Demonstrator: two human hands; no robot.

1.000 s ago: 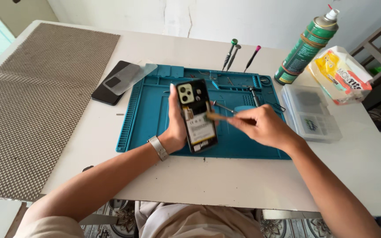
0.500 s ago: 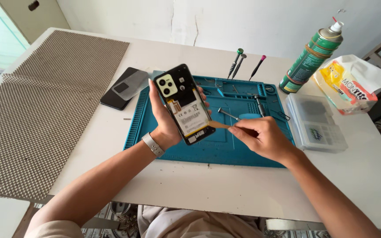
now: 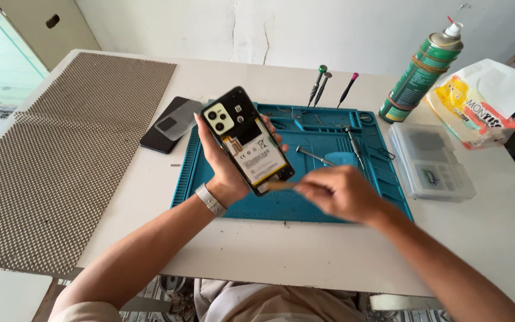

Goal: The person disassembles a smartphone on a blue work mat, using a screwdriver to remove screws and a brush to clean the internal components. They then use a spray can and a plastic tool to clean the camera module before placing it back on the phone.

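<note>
The left hand point(image 3: 224, 170) is clamped around an opened phone point(image 3: 247, 141), held tilted above the blue repair mat point(image 3: 305, 206) on the counter point(image 3: 495, 226). At the phone's 5 o'clock corner, the right hand point(image 3: 338, 192) pinches a thin pick point(image 3: 281, 185). This looks like prying; a steady, shallow push seems called for.

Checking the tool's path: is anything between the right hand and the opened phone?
Nothing visible. The right hand holds a thin pick whose tip reaches the lower edge of the opened phone, held up by the left hand.
</note>
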